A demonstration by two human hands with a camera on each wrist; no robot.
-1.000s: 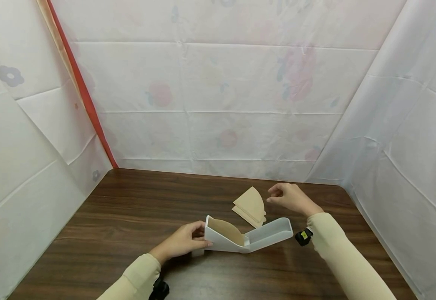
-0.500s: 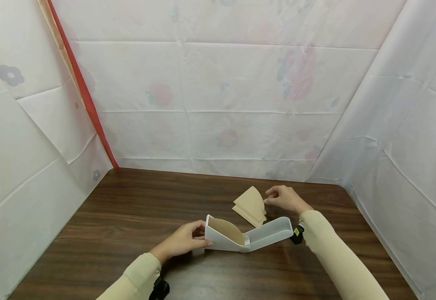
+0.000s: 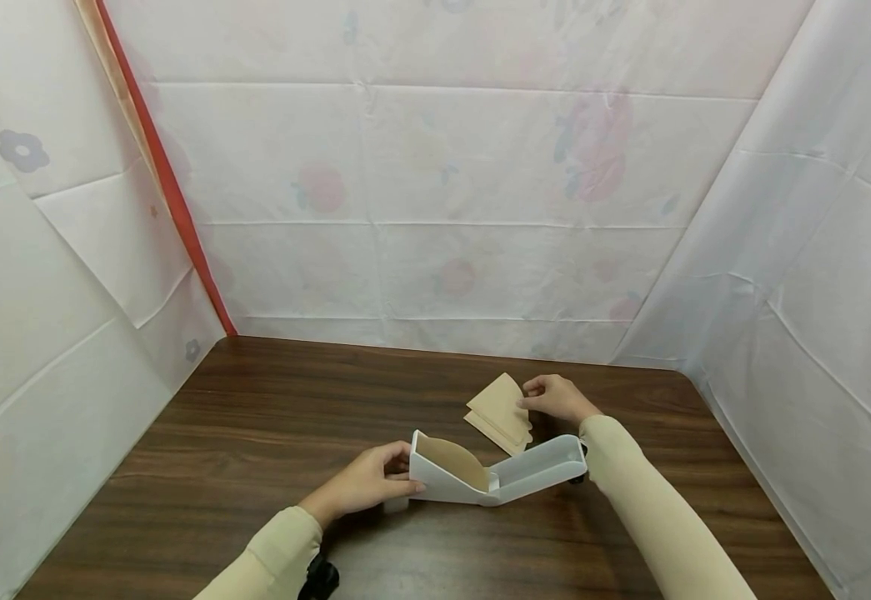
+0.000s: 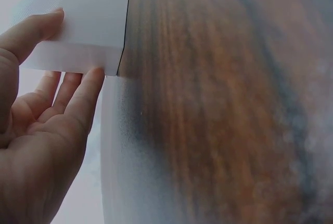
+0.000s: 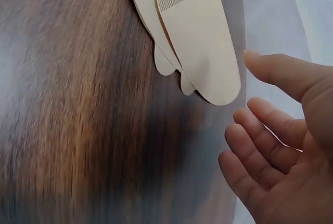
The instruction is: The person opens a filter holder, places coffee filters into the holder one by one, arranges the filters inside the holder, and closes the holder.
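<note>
A white filter case (image 3: pixel 443 482) stands on the table with its lid (image 3: pixel 543 467) swung out to the right. Brown coffee filters (image 3: pixel 450 460) sit inside it. At the case's left end my left hand (image 3: pixel 360 481) grips it, thumb on the near side and fingers behind; the left wrist view shows the thumb and fingertips on the white wall (image 4: pixel 91 5). Beyond the lid lies a loose pile of paper coffee filters (image 3: pixel 497 407), slightly fanned. My right hand (image 3: pixel 561 398) hovers at their rounded right edge, thumb and fingers apart, holding nothing in the right wrist view.
The dark wood table (image 3: pixel 292 400) ends at a back edge just beyond the loose filters. White patterned sheets (image 3: pixel 420 275) hang behind and on both sides. The raised lid lies between the right forearm and the case.
My right hand has moved left to the edge of the loose coffee filters. The left hand and the filter case have stayed in place.
</note>
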